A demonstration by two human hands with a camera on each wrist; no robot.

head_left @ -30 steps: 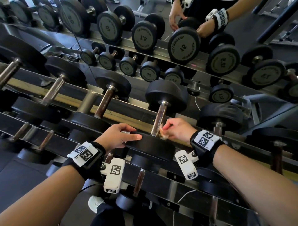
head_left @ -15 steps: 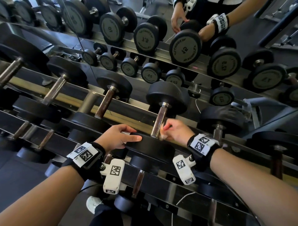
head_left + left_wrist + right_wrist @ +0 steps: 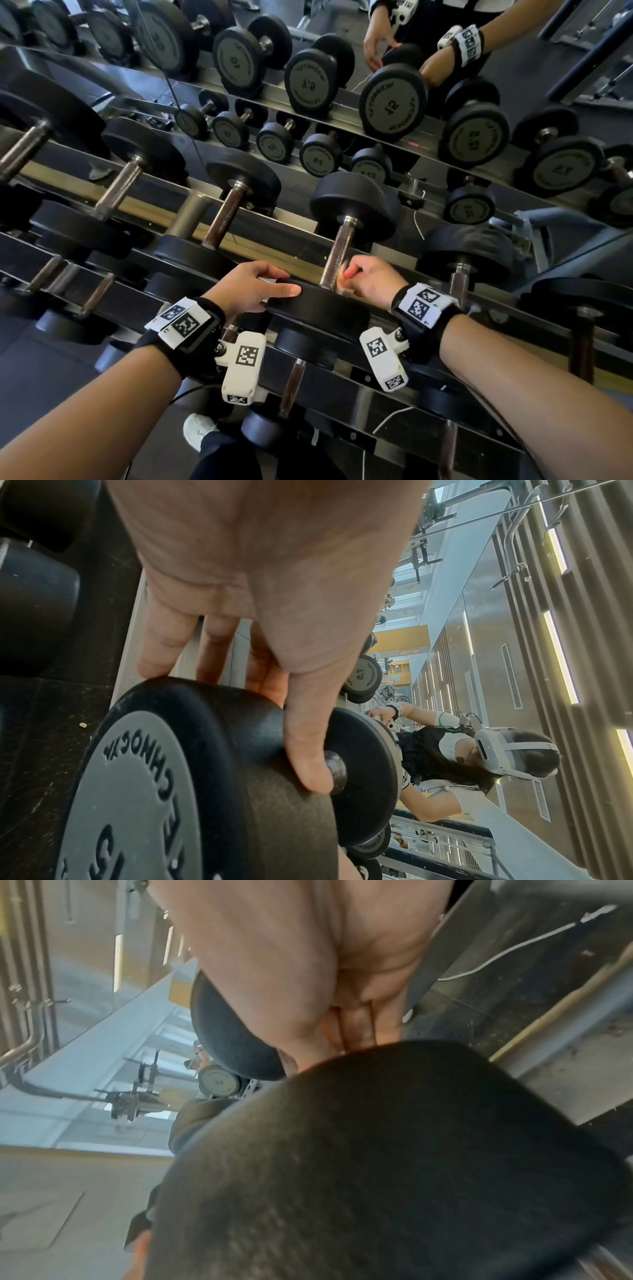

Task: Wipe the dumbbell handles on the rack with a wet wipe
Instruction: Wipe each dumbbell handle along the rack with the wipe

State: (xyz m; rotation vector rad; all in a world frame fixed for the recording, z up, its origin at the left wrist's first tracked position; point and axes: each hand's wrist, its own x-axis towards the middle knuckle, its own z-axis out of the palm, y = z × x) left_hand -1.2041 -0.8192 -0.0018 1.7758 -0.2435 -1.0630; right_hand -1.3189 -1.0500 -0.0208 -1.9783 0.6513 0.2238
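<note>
The head camera sits up high and looks forward and down over both arms at the rack [image 3: 342, 380] of dumbbells, with a mirror [image 3: 513, 85] behind it. It is far enough back to see many rows.

The left wrist camera looks along the left hand [image 3: 260, 593] from very close. It is turned on its side, so the room in the mirror lies sideways. The round end of one dumbbell [image 3: 192, 777] fills the bottom of its picture.

The right wrist camera looks along the right hand [image 3: 308, 961], also very close, sideways and blurry. A black weight end fills the lower half of its picture.

All three views share that one dumbbell [image 3: 329, 298].
</note>
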